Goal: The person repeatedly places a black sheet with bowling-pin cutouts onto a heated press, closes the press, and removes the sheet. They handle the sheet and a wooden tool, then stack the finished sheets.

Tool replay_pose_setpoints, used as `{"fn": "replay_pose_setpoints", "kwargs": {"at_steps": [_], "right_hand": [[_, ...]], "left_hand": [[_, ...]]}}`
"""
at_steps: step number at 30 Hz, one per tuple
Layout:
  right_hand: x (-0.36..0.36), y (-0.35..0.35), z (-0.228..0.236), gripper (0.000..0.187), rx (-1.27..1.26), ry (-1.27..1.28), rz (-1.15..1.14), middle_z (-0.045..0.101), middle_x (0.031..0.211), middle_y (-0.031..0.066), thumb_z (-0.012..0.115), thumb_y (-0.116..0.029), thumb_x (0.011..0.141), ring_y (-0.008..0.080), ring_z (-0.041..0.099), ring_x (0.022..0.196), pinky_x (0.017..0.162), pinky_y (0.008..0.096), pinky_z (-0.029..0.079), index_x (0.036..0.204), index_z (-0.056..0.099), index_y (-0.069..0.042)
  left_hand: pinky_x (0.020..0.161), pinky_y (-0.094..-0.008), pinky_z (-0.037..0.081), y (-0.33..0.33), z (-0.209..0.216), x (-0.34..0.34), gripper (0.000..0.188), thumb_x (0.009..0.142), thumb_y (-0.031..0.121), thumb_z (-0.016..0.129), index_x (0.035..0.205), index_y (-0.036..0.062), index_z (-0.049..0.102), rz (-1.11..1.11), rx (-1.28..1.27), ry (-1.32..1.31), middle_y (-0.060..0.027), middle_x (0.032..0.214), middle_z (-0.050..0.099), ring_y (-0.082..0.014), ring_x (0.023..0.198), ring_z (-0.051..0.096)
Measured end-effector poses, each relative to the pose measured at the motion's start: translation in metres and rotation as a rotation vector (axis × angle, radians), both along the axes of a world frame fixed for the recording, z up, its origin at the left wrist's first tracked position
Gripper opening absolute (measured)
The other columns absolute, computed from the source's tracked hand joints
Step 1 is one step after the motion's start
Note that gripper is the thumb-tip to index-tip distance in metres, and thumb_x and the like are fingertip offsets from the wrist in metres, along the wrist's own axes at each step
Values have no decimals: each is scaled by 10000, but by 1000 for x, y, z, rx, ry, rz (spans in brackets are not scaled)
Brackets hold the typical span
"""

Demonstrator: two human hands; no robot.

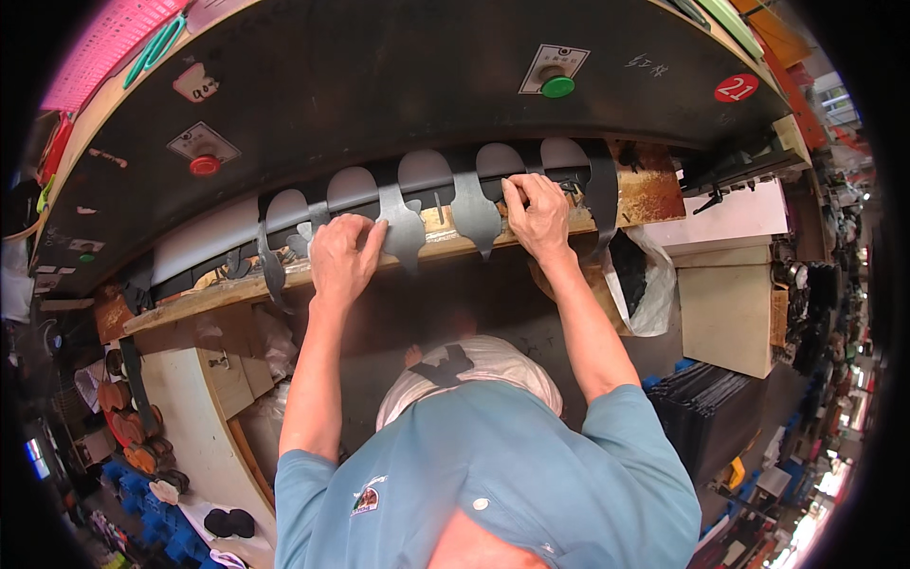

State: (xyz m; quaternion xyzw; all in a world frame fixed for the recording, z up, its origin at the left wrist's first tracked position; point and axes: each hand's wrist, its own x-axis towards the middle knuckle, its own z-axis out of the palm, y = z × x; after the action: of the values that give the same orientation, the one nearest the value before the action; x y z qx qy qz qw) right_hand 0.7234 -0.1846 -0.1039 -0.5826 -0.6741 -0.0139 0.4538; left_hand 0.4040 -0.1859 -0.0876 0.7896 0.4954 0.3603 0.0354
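Observation:
A dark sheet (pixel 407 226) with rounded cut-outs lies along the wooden ledge of a black machine. Its tapering grey-black strips hang over the ledge's front edge. At the left part of the row, my left hand (pixel 346 251) has its fingers curled onto the sheet, the thumb beside one strip. Farther right, my right hand (pixel 542 216) pinches the sheet's dark edge between thumb and fingers. Grey rounded shapes (pixel 425 171) show through the cut-outs under the machine's lower lip. My fingertips partly hide what they grip.
The machine's black front panel (pixel 379 85) carries a red button (pixel 204 165) and a green button (pixel 557 86). A clear plastic bag (pixel 652 294) hangs at the ledge's right end. Stacked black sheets (pixel 701 408) stand at right; a pale cabinet (pixel 204 408) is at left.

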Motion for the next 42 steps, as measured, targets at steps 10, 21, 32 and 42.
{"fn": "replay_pose_setpoints", "kwargs": {"at_steps": [10,21,32,42], "right_hand": [[1,-7,5,90,-4,-157,119,752,787,46,766,-147,914,258,661,751,744,416,457,856,785,-82],[4,-22,8,101,-129,-105,132,743,801,39,763,-144,937,252,648,743,736,403,444,864,784,-79],[-20,73,52,549,-288,222,136,679,1296,175,852,-235,884,306,670,1145,1012,397,537,1348,676,0],[-58,164,50,870,-459,-179,111,428,1585,348,842,-355,660,511,495,1367,1174,516,452,1453,666,-44]], "left_hand": [[760,-437,445,-7,-5,8,272,923,252,820,797,72,660,92,-34,49,-83,797,673,-298,811,648],[737,-460,428,-16,2,7,278,882,204,841,758,76,627,65,-49,33,-101,746,617,-326,778,613],[726,-494,531,39,48,8,150,909,135,800,913,22,700,-96,-348,-161,-152,875,700,-406,829,680],[1235,-567,397,114,20,49,570,899,158,833,1390,-43,626,-199,-218,24,-225,1550,569,-445,1495,485]]}}
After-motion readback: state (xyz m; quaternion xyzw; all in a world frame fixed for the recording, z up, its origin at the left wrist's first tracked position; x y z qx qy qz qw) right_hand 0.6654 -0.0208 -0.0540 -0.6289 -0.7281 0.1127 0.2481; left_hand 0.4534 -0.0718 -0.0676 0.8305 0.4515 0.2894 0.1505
